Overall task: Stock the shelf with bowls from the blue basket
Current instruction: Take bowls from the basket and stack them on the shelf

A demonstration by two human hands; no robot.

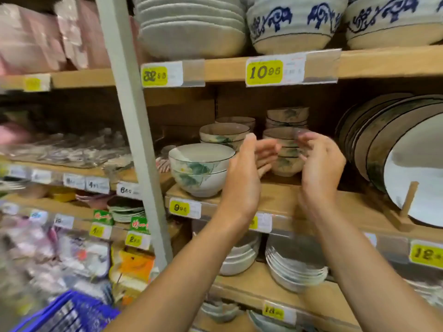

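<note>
Both my hands are raised in front of the middle wooden shelf (282, 200). My left hand (244, 173) is open with straight fingers, just left of a stack of small floral bowls (286, 161). My right hand (318, 164) is open with loosely bent fingers on that stack's right side. Neither hand holds a bowl, and the view is motion-blurred. Two larger floral bowls (200, 168) sit stacked at the shelf's front left, with more bowl stacks (224, 135) behind. The blue basket (69, 312) shows at the bottom left corner.
Large plates (407, 159) lean on a wooden rack at the right. A grey upright post (134, 130) divides the shelving. Big blue-patterned bowls (290, 25) fill the shelf above, stacked plates (294, 267) the shelf below. Packaged goods crowd the left shelves.
</note>
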